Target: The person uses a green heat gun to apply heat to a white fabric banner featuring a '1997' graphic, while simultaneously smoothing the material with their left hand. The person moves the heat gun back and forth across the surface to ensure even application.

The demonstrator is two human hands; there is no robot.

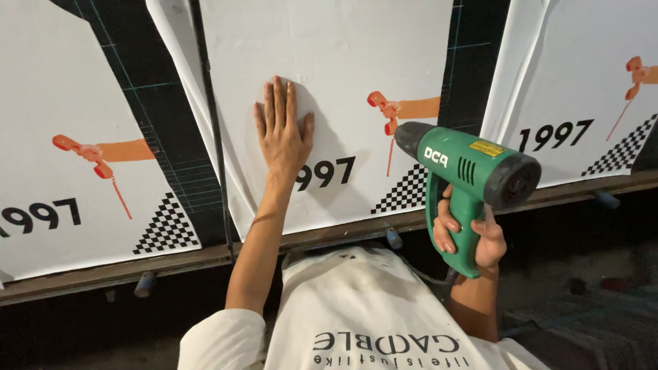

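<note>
My left hand (pixel 282 130) lies flat, fingers together, pressed on the middle white poster sheet (pixel 329 62), just left of its black printed numerals. My right hand (pixel 473 236) grips the handle of a green and black heat gun (pixel 473 168). The gun's dark nozzle points up and left at the poster, close to its printed orange hand and the checkered corner pattern (pixel 404 193). The nozzle seems just off the sheet.
Matching white posters hang at the left (pixel 62 103) and right (pixel 589 82) over a black gridded backing (pixel 157 96). A brown rail (pixel 205 257) runs under them. A black cord (pixel 212 130) hangs along the middle sheet's left edge. My white shirt (pixel 356 315) fills the bottom.
</note>
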